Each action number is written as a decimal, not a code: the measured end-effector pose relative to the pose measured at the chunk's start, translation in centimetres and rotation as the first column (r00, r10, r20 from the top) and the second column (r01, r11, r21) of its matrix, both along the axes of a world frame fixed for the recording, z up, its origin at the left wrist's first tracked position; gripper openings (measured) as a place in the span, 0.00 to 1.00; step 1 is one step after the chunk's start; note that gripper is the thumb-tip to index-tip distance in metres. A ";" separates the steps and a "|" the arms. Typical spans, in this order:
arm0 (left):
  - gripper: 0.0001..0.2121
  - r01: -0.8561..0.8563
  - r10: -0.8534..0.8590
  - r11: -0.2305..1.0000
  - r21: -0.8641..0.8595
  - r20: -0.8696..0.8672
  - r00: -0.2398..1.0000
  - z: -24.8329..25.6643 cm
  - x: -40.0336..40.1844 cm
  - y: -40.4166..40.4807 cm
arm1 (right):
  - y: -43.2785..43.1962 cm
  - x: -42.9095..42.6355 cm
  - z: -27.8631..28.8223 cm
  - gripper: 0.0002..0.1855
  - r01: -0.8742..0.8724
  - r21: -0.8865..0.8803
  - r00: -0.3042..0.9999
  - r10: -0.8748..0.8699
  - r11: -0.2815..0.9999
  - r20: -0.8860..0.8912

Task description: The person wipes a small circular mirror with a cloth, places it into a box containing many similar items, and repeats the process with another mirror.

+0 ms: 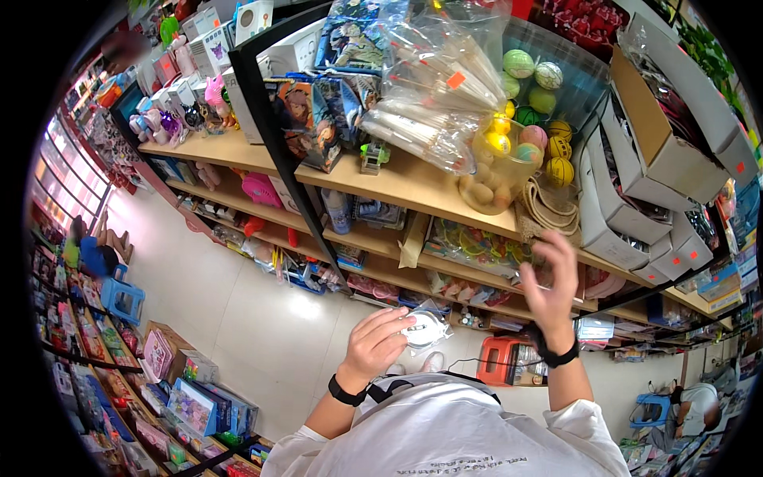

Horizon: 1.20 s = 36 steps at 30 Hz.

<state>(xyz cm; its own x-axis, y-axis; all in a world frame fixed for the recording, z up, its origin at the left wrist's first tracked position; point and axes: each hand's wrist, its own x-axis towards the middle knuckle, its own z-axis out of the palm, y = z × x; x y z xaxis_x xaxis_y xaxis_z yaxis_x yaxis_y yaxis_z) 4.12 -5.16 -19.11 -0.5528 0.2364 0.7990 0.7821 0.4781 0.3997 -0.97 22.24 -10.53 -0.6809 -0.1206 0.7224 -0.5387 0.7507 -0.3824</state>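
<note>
In front of my body, my left hand (pixel 377 341) grips a round white and silvery disc (pixel 424 329) in a clear plastic wrapper. What the disc is, I cannot tell. My right hand (pixel 551 286) is raised before the shelf edge with its fingers apart and nothing in them. Its fingertips come close in view to a folded strip of tan coarse fabric (pixel 549 208) hanging over the edge. Beside that fabric stands a clear plastic tub (pixel 490 191) of small balls. Bagged bundles of thin white sticks (pixel 444 89) lie on the upper shelf.
White cardboard boxes (pixel 620 214) are stacked at the shelf's right end. A black upright post (pixel 286 161) divides the shelving. On the floor are a red-orange plastic stool (pixel 496 359), a blue stool (pixel 122 298) and an open carton (pixel 164 352). Another person (pixel 697 405) sits at far right.
</note>
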 end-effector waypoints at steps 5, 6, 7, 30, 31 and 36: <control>0.10 0.013 -0.016 0.999 -0.043 -0.070 0.997 1.2 -1.8 2.7 | 3.1 -3.3 2.5 0.41 0.198 0.302 0.963 -0.243 0.932 0.118; 0.10 0.018 -0.022 0.998 -0.053 -0.070 0.997 1.5 -2.0 3.3 | 4.2 -4.0 1.3 0.47 0.188 0.328 0.943 -0.263 0.926 0.203; 0.10 0.018 -0.023 0.998 -0.066 -0.068 0.997 1.6 -2.2 3.8 | 4.6 -4.6 0.7 0.47 0.199 0.349 0.942 -0.277 0.916 0.190; 0.14 0.201 -0.550 0.793 0.575 0.534 0.642 1.0 -4.1 16.6 | 8.0 5.1 -5.9 0.31 0.092 -0.979 0.530 0.823 0.183 0.203; 0.15 0.199 -0.583 0.770 0.606 0.542 0.605 0.5 -4.4 16.9 | 8.3 5.4 -7.1 0.38 0.105 -0.990 0.439 0.888 0.096 0.133; 0.21 0.028 -0.723 0.652 0.758 0.611 0.323 2.1 -4.1 19.7 | 8.2 7.6 -9.9 0.40 0.127 -0.988 0.376 0.926 -0.089 -0.035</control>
<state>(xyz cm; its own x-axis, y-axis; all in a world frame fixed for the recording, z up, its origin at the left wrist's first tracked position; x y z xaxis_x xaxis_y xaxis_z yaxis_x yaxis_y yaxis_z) 0.07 14.55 -17.04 -0.9280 0.3717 0.0260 -0.1120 -0.3449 0.9320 6.62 30.43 -20.44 -0.9344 -0.3547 0.0339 0.2438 -0.7059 -0.6650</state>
